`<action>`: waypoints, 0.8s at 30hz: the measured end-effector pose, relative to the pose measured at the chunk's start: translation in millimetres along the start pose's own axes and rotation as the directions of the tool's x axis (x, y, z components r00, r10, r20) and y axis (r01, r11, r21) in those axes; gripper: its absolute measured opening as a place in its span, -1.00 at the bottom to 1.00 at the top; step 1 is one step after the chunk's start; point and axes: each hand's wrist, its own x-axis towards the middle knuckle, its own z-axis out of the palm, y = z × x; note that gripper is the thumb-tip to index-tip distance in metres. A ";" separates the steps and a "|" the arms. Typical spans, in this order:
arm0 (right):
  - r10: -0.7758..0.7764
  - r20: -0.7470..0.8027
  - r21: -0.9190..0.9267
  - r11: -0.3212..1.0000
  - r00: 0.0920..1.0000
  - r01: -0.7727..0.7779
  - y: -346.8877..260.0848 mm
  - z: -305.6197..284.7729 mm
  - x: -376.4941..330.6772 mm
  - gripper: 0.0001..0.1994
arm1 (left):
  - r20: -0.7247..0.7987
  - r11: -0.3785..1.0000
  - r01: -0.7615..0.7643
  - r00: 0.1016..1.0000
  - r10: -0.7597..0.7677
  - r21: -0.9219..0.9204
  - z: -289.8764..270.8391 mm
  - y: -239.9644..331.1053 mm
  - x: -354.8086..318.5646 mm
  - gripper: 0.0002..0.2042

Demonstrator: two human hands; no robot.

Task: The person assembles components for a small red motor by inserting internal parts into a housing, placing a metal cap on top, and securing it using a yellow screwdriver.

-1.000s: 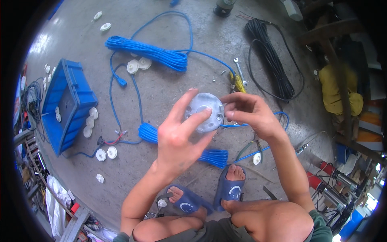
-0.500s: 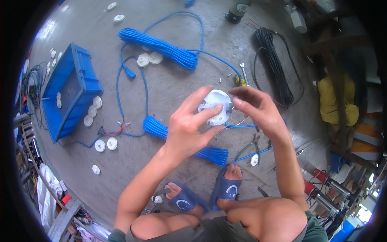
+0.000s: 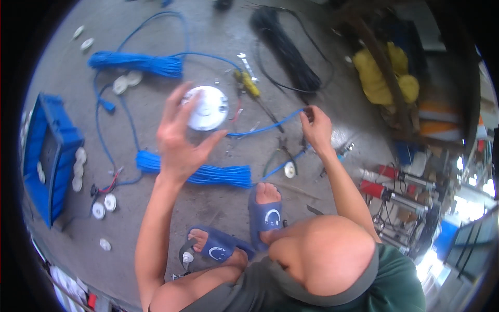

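My left hand [image 3: 179, 138] grips a white round disc-shaped housing [image 3: 208, 112] with holes near its rim, its fingers at the left edge and its thumb below. Slight blur softens this grip. From beside the disc a thin blue cable [image 3: 265, 128] runs to the right. My right hand [image 3: 318, 127] pinches this cable between thumb and fingers. Beneath the left hand lies a tied blue cable bundle [image 3: 218, 176]. A yellow-handled screwdriver [image 3: 252, 88] lies between the hands, with a wrench [image 3: 247, 65] just beyond it.
A blue crate [image 3: 52, 151] stands at the left, with several white round parts near it. Another blue cable coil [image 3: 138, 63] and a black cable coil [image 3: 286, 49] lie farther off. Pliers [image 3: 283, 153] rest near my sandals [image 3: 267, 210]. Red-ended cylinders [image 3: 377, 188] are at the right.
My right hand has moved away from the disc to the right and now holds the blue cable. The view has shifted, and the disc's face looks turned.
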 end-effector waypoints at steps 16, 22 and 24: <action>0.218 0.020 -0.223 0.952 0.976 -0.208 87.1 -45.5 -247.9 -0.78 | -0.095 0.969 0.159 0.979 -0.179 -0.187 30.4 -33.3 -21.9 -0.16; -0.227 -0.102 0.046 0.972 0.969 0.232 -30.6 45.0 -50.1 -0.76 | -0.112 0.972 0.138 0.981 -0.161 -0.188 23.3 -23.8 -8.9 -0.15; -0.295 -0.099 -0.113 0.952 0.950 0.283 -52.1 70.1 -2.8 -0.75 | -0.103 0.976 0.138 0.982 -0.156 -0.169 26.7 -22.2 -5.8 -0.14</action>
